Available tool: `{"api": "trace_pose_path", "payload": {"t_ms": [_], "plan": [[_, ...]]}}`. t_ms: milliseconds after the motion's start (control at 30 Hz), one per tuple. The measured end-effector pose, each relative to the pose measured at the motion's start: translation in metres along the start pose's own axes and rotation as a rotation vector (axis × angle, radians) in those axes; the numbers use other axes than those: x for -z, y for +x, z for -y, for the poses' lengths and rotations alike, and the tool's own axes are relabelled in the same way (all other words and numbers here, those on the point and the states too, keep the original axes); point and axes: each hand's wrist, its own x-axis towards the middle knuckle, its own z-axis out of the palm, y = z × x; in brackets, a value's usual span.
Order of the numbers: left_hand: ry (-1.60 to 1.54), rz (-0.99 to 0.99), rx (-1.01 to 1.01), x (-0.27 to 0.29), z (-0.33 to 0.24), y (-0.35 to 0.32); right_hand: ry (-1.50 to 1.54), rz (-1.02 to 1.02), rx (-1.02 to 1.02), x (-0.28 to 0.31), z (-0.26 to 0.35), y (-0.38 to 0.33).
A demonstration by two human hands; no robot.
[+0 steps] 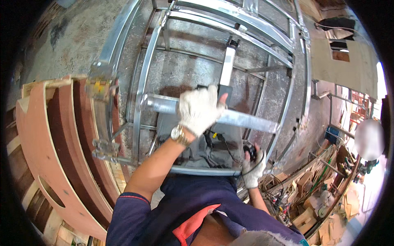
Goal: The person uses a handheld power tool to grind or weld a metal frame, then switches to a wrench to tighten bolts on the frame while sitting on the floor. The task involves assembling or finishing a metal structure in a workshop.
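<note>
In the head view we see the left hand [200, 109], in a white knitted work glove with a gold-coloured wristwatch [179, 135] at the wrist, closed around a short length of galvanised square steel tube [242, 119]. The tube lies nearly level across the middle of the picture, one end at the left near a vertical frame member and the other end sloping slightly down to the right. The glove wraps the tube about a third of the way along from its left end.

Behind the tube stands a large welded frame of silver galvanised steel sections [230, 18], its rails curving with the lens toward the rim. A narrow white upright bar [227, 65] runs down from the frame's upper rails to a dark block just above the left hand; we cannot tell whether the glove touches that block.

The right hand [253, 166], also in a white knitted glove, is lower and to the right, well apart from the left hand. It is closed on a small black handheld tool [249, 151], probably a trigger or grip with a black cable [223, 143] running from it toward the tube; the view here is too small to identify the tool precisely.

At the left we note curved reddish-brown plywood forms [49, 156] held against the frame by metal clamps [100, 86]. The grey concrete floor [74, 28] shows beyond. At the lower right lies a cluttered workbench with wood offcuts [312, 205].
</note>
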Motion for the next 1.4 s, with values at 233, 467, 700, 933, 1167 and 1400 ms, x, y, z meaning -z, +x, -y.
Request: {"api": "trace_pose_path", "payload": {"t_ms": [233,467,700,933,1167,1400], "plan": [[0.043,-0.016,-0.051,0.017,-0.005,0.014,-0.23,0.306,-0.112,0.011,0.005,0.006],[-0.074,0.186,0.083,0.018,-0.006,0.026,-0.323,0.44,-0.207,0.01,0.006,0.013],[-0.123,0.285,0.086,0.016,0.004,0.018,-0.204,0.523,-0.518,0.017,0.004,0.004],[-0.223,0.331,-0.043,0.021,0.008,0.008,0.191,0.38,-1.044,0.014,-0.013,-0.016],[-0.228,0.401,-0.078,0.023,0.011,0.009,-0.127,0.578,-0.739,0.015,0.012,0.015],[-0.229,0.403,-0.075,0.025,0.012,0.01,-0.161,0.622,-0.702,0.013,0.02,0.025]]}}
